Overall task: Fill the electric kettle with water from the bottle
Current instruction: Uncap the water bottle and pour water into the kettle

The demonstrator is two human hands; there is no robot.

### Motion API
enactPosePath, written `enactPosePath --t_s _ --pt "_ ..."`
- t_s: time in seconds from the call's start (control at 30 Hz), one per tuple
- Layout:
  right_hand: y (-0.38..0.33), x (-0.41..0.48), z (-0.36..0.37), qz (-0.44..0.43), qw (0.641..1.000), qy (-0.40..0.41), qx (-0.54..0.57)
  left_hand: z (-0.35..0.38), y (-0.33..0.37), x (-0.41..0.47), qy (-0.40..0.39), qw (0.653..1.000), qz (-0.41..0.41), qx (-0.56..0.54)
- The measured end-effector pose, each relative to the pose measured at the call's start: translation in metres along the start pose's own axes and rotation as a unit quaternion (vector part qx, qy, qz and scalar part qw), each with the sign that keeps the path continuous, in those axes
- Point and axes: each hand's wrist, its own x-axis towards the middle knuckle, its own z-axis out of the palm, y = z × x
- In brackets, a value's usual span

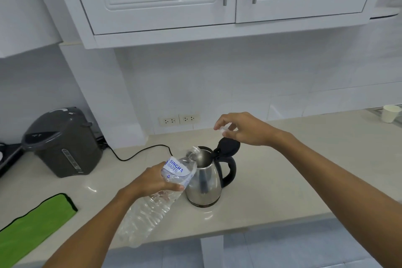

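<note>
We grip the bottle [171,177] in our left hand [150,181], wrapped around its labelled shoulder, tilted so the mouth sits over the kettle's [205,177] open rim; this looks like the pouring step. The kettle stands on the bench [282,180] just right of that hand, under our right hand [241,129]. The right hand pinches a small pale cap [223,129] clear of the flow, just above the raised black lid [228,148]. Bottle: thin ribbed clear plastic, likely to buckle. Kettle: polished steel, tapered, black loop handle. Whether water is flowing, we cannot tell.
</note>
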Motion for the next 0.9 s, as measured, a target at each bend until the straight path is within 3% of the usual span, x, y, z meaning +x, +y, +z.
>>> enactPosePath --t_s 0.9 --pt "0.003 0.005 0.011 0.004 1.000 -0.003 0.018 -0.013 -0.003 0.003 -0.034 0.994 -0.019 0.100"
